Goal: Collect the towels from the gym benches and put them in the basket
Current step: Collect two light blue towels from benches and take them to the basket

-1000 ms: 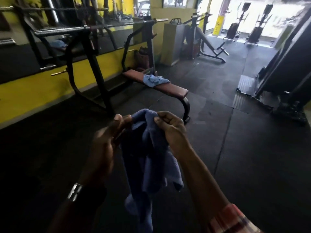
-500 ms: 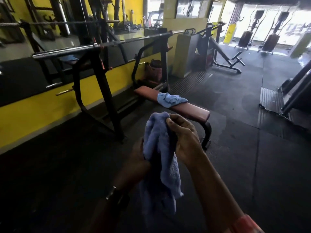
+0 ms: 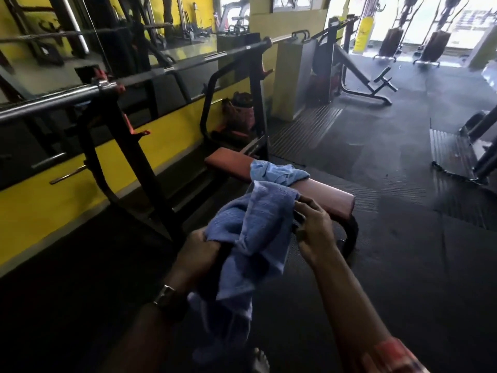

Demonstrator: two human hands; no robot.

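Observation:
A dark blue towel (image 3: 258, 227) hangs bunched between both my hands in the lower middle. My left hand (image 3: 197, 250) grips its lower left fold. On the right, my right hand (image 3: 313, 230) pinches its upper edge. Just beyond them lies a crumpled light blue towel (image 3: 277, 173) on the red padded bench (image 3: 322, 196). No basket is in view.
A black bench-press rack (image 3: 129, 157) with a steel barbell (image 3: 166, 71) stands to the left, along a yellow wall with mirrors. A red-brown bag (image 3: 240, 113) sits behind the bench head. An incline bench (image 3: 360, 76) stands further back. Dark rubber floor (image 3: 403, 265) spreads to the right.
The view has come closer to the red bench. My hands have spread the dark blue towel wider, my left hand shifting lower and left along it.

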